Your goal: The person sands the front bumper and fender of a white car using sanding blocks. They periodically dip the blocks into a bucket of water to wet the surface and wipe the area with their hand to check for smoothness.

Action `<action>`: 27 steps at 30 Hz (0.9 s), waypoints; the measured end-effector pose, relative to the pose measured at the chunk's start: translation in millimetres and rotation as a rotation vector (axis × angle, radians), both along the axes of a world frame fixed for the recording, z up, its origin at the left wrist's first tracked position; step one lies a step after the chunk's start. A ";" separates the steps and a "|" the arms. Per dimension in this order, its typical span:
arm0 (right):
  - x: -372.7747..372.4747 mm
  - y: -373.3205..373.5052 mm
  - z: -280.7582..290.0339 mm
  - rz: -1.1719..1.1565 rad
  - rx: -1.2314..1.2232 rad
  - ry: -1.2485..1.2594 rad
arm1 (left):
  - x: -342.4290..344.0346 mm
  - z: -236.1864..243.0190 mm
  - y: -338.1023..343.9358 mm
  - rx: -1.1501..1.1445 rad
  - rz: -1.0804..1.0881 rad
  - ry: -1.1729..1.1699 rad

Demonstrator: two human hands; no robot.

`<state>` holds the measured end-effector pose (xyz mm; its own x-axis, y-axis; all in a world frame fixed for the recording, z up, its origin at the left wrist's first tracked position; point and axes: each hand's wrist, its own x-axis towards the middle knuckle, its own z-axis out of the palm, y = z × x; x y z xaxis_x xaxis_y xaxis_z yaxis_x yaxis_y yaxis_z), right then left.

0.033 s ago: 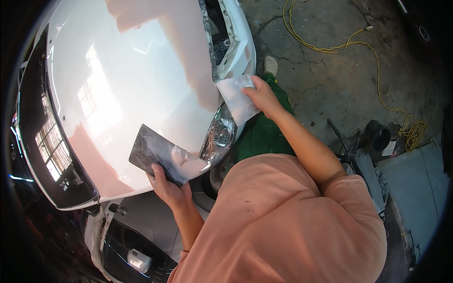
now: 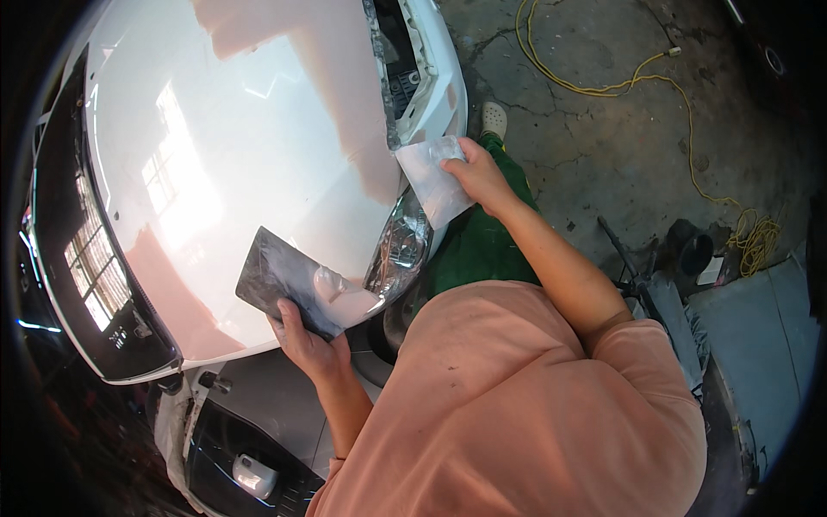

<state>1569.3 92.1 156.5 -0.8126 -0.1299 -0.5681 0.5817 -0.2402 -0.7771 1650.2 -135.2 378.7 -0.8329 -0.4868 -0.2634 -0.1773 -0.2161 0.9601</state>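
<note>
My left hand [image 2: 312, 346] is closed on the lower edge of a dark flat mixing board [image 2: 280, 274]. A lump of pale pinkish putty [image 2: 345, 300] lies on the board's right end. In my right hand [image 2: 482, 179] is a thin, wide putty spreader [image 2: 433, 183], smeared whitish, gripped at its right edge with the thumb on top. The spreader is above the front corner of a white car's hood [image 2: 284, 138], close to the headlight [image 2: 405, 237]. Whether it touches the car I cannot tell. Pinkish filler patches [image 2: 177, 297] mark the hood.
A black windshield [image 2: 108, 267] borders the hood at the left. Beyond my right arm, a yellow cable [image 2: 594, 90] runs over the cracked concrete floor [image 2: 568, 146] to a coil. A grey panel [image 2: 758, 327] and a dark bucket [image 2: 689, 246] are at the right.
</note>
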 end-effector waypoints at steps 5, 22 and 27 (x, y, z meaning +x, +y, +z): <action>3.6 -5.7 -0.6 -0.034 -0.088 -0.061 | 0.3 1.1 3.9 0.006 -0.001 -0.003; 32.5 -50.0 19.1 -0.255 -0.913 -0.582 | -5.1 2.2 6.8 -0.025 -0.005 -0.031; 34.0 -55.5 27.3 -0.248 -0.961 -0.534 | -5.2 1.2 4.6 -0.037 -0.009 -0.042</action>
